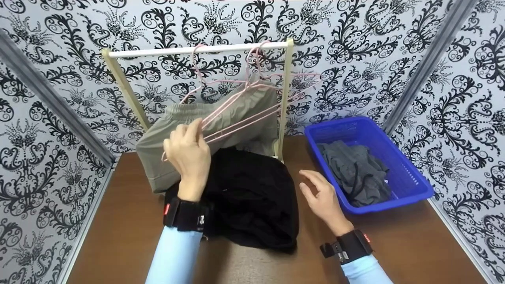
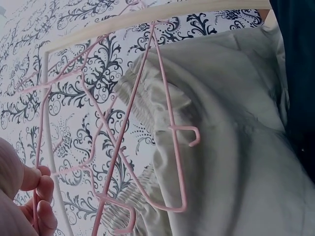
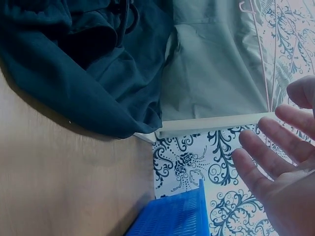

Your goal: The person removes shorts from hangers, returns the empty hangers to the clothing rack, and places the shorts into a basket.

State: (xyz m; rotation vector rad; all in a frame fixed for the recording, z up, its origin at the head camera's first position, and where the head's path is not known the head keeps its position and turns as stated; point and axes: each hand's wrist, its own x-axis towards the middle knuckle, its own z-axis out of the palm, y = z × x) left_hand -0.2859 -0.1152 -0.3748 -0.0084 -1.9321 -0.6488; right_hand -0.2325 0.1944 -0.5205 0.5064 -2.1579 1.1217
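My left hand (image 1: 188,152) is raised in front of the rack and pinches a pink wire hanger (image 2: 37,142) between thumb and fingers. The hanger's wires slant up toward hooks at the white rail (image 1: 154,52), overlapping other pink hangers there. Behind them, khaki shorts (image 1: 156,138) with an elastic waist hang from a pink hanger. A crumpled black garment (image 1: 256,197) lies on the table below the rack. Over the table, between that garment and the blue basket, my right hand (image 1: 322,197) holds nothing, its fingers extended and apart from the thumb.
A blue plastic basket (image 1: 384,207) at the right contains a grey garment (image 1: 351,169) with a dark cord. The rack's right post (image 1: 285,98) stands behind the black garment. Black-and-white patterned panels enclose the brown table (image 1: 118,221).
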